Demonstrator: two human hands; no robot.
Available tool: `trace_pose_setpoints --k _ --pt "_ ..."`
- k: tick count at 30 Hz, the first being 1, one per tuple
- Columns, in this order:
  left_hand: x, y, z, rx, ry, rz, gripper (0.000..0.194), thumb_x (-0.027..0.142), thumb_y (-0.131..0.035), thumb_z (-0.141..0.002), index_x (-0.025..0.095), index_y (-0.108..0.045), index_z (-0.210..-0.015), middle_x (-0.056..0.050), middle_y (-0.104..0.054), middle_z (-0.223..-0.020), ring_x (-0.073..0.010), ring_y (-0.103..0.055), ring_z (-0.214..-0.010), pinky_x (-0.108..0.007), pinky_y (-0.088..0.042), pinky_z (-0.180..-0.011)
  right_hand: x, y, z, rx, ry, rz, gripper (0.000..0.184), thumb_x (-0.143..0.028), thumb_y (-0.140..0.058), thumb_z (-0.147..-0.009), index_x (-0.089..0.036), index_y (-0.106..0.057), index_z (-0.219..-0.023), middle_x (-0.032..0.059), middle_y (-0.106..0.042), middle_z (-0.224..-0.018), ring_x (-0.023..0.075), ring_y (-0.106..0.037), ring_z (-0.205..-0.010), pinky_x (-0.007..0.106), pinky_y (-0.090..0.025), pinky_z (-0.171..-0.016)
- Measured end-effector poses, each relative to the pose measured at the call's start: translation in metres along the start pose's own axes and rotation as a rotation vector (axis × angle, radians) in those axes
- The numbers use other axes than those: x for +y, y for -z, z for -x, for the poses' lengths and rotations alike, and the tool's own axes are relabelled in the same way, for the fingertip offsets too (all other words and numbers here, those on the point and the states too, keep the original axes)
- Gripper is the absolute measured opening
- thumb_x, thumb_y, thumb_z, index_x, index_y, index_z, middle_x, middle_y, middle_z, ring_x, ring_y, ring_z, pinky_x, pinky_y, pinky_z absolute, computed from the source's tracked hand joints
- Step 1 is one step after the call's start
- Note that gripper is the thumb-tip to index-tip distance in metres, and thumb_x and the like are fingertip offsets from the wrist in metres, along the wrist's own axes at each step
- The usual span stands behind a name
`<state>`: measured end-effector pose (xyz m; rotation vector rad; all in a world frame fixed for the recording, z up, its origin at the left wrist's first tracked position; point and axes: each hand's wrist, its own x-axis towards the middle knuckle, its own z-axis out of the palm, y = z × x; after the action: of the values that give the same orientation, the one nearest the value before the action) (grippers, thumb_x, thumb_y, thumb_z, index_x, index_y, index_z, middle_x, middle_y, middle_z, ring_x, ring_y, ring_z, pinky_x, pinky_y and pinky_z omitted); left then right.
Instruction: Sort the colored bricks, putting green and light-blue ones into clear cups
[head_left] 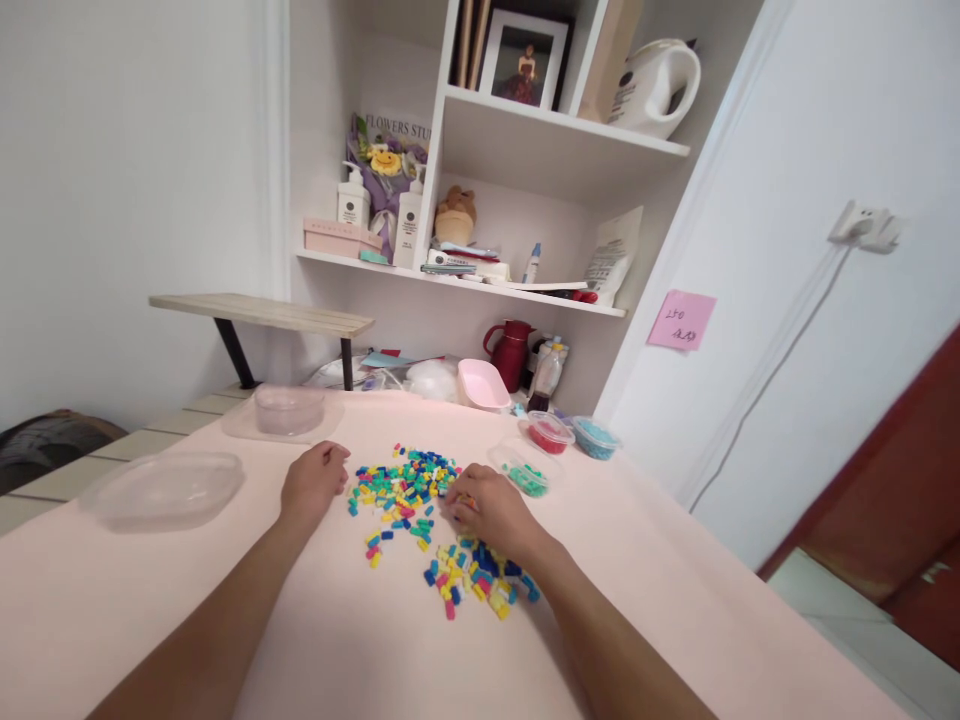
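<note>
My forearms, the left and the right, lie nearest, reaching in over the pink-covered table. Small coloured pieces lie in two clusters: a larger pile between my hands, and a nearer pile beside my right wrist.

My right hand bends down at the larger pile's right edge, fingers curled inward over some pieces; I cannot tell whether they grip one. My left hand rests just beside the pile's left side, fingers loosely curled, with nothing visible in them.

I judge the step in hand to be picking through the mix by colour: past my right hand stand a clear tub with a few green pieces, a red-filled tub and a blue-filled tub. Green looks least complete, so the next move seems to call for a careful pinch on single pieces, without scattering their neighbours.

On the shelf, a card reads "FLOWERS STU", its end cut off by the divider. The pink note bears handwriting, perhaps "250"; the line below defeats me. Labels on the pump bottles and white jug are too small to read.
</note>
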<state>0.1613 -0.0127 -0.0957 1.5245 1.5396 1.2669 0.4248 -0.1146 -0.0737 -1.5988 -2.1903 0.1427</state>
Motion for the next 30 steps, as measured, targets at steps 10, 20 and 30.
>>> trace_pose_setpoints --k 10,20,30 --pt "0.003 0.001 -0.003 0.039 -0.004 0.132 0.023 0.036 -0.049 -0.070 0.020 -0.064 -0.079 0.003 -0.060 -0.054 -0.0137 -0.055 -0.045 -0.027 -0.043 -0.051 -0.009 -0.011 -0.006 -0.057 0.135 -0.022 0.021 -0.025 -0.074 -0.080 -0.030 -0.077 -0.100 0.0029 -0.068 -0.101 0.0211 -0.058 -0.102 0.032 -0.041 -0.092" --pt "0.062 0.027 -0.007 -0.035 0.060 0.235 0.030 0.040 -0.069 -0.058 0.018 -0.072 -0.079 -0.009 -0.073 -0.099 -0.0202 -0.065 -0.086 -0.033 -0.051 -0.074 -0.023 -0.013 -0.004 -0.003 0.109 0.038 0.017 -0.030 -0.074 -0.080 -0.030 -0.076 -0.097 0.0036 -0.065 -0.110 0.0240 -0.054 -0.106 0.038 -0.037 -0.090" --pt "0.038 0.004 0.030 0.200 0.087 0.187 0.027 0.026 -0.051 -0.068 0.022 -0.072 -0.083 -0.006 -0.074 -0.102 -0.0237 -0.066 -0.098 -0.036 -0.052 -0.081 -0.029 -0.023 -0.011 0.027 0.040 0.000 0.015 -0.023 -0.072 -0.079 -0.028 -0.076 -0.093 0.0030 -0.067 -0.114 0.0237 -0.055 -0.109 0.037 -0.036 -0.090"
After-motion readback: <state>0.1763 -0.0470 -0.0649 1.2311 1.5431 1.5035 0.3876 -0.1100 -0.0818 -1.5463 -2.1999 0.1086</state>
